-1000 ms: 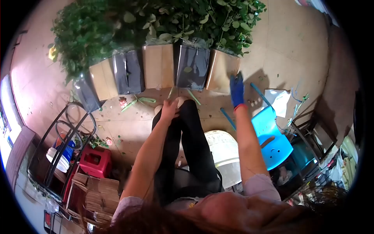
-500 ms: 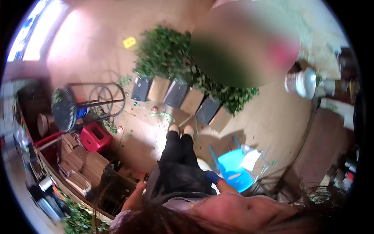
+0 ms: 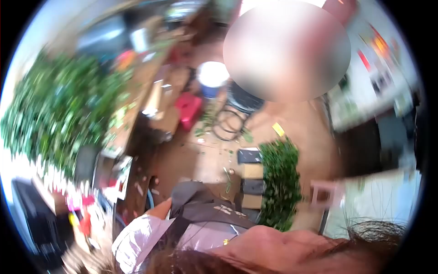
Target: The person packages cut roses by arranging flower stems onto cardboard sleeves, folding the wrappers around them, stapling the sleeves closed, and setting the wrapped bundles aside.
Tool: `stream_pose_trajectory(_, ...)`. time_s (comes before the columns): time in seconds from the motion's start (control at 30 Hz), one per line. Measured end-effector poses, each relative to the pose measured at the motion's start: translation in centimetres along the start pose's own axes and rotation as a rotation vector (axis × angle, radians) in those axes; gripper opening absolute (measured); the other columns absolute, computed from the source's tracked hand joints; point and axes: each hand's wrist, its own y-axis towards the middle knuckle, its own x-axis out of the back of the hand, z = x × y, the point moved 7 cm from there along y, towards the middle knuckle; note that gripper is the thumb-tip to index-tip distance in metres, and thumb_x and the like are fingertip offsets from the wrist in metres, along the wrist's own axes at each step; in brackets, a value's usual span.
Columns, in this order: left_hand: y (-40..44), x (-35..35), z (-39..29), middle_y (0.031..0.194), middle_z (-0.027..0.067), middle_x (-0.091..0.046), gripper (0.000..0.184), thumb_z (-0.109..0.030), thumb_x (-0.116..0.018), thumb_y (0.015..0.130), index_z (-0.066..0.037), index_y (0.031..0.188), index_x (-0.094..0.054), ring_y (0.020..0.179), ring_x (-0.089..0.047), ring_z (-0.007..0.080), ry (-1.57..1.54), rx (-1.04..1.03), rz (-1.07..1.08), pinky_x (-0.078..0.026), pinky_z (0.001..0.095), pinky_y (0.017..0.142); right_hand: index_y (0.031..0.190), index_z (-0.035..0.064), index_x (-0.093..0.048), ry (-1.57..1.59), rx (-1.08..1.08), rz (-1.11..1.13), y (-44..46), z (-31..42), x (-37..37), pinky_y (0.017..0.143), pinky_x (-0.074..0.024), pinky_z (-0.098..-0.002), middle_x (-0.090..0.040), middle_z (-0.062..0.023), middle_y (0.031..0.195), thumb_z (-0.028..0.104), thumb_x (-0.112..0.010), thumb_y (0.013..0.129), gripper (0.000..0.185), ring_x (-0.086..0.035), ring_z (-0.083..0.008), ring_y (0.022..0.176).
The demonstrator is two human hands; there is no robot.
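Observation:
My left forearm and part of my left hand [image 3: 165, 207] show low beside my lap. The fingers are hidden behind the grey apron [image 3: 205, 205]. My right hand is out of view. Nearest in front of my lap, a row of leafy green bundles [image 3: 281, 178] lies on the floor, their ends side by side against black and tan blocks or wrappings [image 3: 253, 171]. A few cut green stems [image 3: 227, 178] are scattered near them.
A wooden table [image 3: 137, 98] at left carries a large heap of leafy stems [image 3: 64, 109]. Beyond stand a pink-red plastic stool [image 3: 188, 111], a white-topped blue bucket [image 3: 212, 77] and a tipped round stool [image 3: 246, 98]. A yellow card [image 3: 278, 129] lies on the floor. A blurred oval hides the top.
My view has swung left, bringing in the table with its leafy heap. The blue chair, my feet and my right hand have left the view. My left hand is now mostly hidden.

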Motion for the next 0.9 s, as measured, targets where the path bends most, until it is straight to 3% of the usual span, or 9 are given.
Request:
stream_pose_trajectory(0.2, 1.1, 3.7, 4.5, 0.121, 0.0238, -0.067, 0.053, -0.04, -0.061, 0.092, -0.009, 0.134, -0.054, 0.117, -0.062, 0.0386, -0.311, 0.065, -0.435, -0.049, 0.047, 0.098, 0.1, 0.003, -0.072, -0.51, 0.398, 0.144, 10.6, 19.7, 11.3, 0.086, -0.0533, -0.0499, -0.07, -0.0259, 0.101, 0.042, -0.062, 0.084, 0.043, -0.067, -0.0433, 0.096)
stream_pose_trajectory(0.33, -8.7, 9.8, 4.2, 0.12, 0.0231, -0.067, 0.045, -0.035, -0.059, 0.094, -0.007, 0.13, -0.056, 0.116, -0.063, 0.0386, -0.503, 0.221, -0.506, -0.049, 0.0467, 0.097, 0.097, 0.0032, -0.072, -0.904, 0.733, 0.061, 15.9, 37.6, 15.6, 0.082, -0.0545, -0.0505, -0.071, -0.0254, 0.097, 0.042, -0.065, 0.082, 0.042, -0.069, -0.0428, 0.092)
stream_pose_trajectory(0.37, -11.8, 11.7, 3.6, 0.12, 0.0228, -0.067, 0.041, -0.033, -0.058, 0.095, -0.007, 0.128, -0.056, 0.116, -0.063, 0.0386, -0.548, 0.265, -0.499, -0.049, 0.0466, 0.097, 0.106, 0.0053, -0.071, -0.884, 0.658, -0.032, 14.0, 44.6, 17.2, 0.086, -0.0537, -0.0507, -0.07, -0.0244, 0.104, 0.045, -0.067, 0.08, 0.048, -0.068, -0.0408, 0.098)
stream_pose_trajectory(0.4, -12.5, 11.5, 4.6, 0.12, 0.0221, -0.068, 0.036, -0.033, -0.056, 0.097, -0.005, 0.121, -0.058, 0.116, -0.062, 0.0395, -0.603, 0.268, -0.629, -0.049, 0.0463, 0.097, 0.122, 0.0055, -0.064, -0.859, 0.773, -0.191, 15.6, 48.5, 17.7, 0.091, -0.0522, -0.0507, -0.066, -0.025, 0.12, 0.049, -0.068, 0.08, 0.061, -0.066, -0.0417, 0.105)
stream_pose_trajectory(0.47, -13.4, 10.8, 6.0, 0.12, 0.0218, -0.068, 0.038, -0.033, -0.056, 0.097, -0.006, 0.125, -0.058, 0.115, -0.063, 0.0391, -0.711, 0.286, -0.675, -0.049, 0.0456, 0.098, 0.146, 0.0012, -0.044, -0.965, 0.791, -0.289, 14.7, 60.2, 17.5, 0.106, -0.0424, -0.0528, -0.045, -0.027, 0.147, 0.051, -0.069, 0.082, 0.085, -0.05, -0.0456, 0.128)
stream_pose_trajectory(0.57, -15.5, 12.2, 5.2, 0.119, 0.0215, -0.068, 0.04, -0.032, -0.057, 0.098, -0.007, 0.128, -0.057, 0.114, -0.064, 0.0379, -0.775, 0.283, -0.72, -0.05, 0.0444, 0.097, 0.146, 0.0037, -0.045, -0.81, 1.3, -0.522, 15.8, 74.7, 15.0, 0.108, -0.0388, -0.0517, -0.048, -0.0215, 0.145, 0.044, -0.078, 0.071, 0.091, -0.047, -0.0406, 0.13)
stream_pose_trajectory(0.6, -16.2, 13.5, 4.3, 0.118, 0.0206, -0.068, 0.039, -0.032, -0.058, 0.097, -0.007, 0.128, -0.058, 0.113, -0.065, 0.0364, -0.779, 0.28, -0.726, -0.05, 0.0435, 0.096, 0.147, 0.0048, -0.043, -0.841, 1.353, -0.529, 16.0, 78.7, 13.6, 0.109, -0.0378, -0.051, -0.047, -0.0204, 0.146, 0.044, -0.079, 0.07, 0.094, -0.044, -0.0391, 0.133)
stream_pose_trajectory(0.77, -15.3, 17.9, 1.5, 0.117, 0.0177, -0.069, 0.037, -0.029, -0.06, 0.098, -0.006, 0.127, -0.059, 0.109, -0.067, 0.0332, -0.832, 0.254, -0.805, -0.053, 0.0412, 0.092, 0.146, 0.0071, -0.042, -1.066, 1.264, -0.487, 19.8, 91.5, 7.8, 0.114, -0.0304, -0.05, -0.044, -0.0174, 0.148, 0.048, -0.082, 0.065, 0.099, -0.039, -0.0364, 0.137)
stream_pose_trajectory(0.9, -13.2, 20.4, -0.9, 0.118, 0.0182, -0.069, 0.039, -0.028, -0.062, 0.098, -0.006, 0.129, -0.057, 0.108, -0.068, 0.032, -0.952, 0.222, -0.885, -0.053, 0.0403, 0.091, 0.146, 0.0133, -0.042, -1.261, 1.137, -0.491, 21.3, 91.6, 5.4, 0.115, -0.0283, -0.0514, -0.043, -0.0159, 0.145, 0.045, -0.082, 0.065, 0.096, -0.035, -0.0374, 0.138)
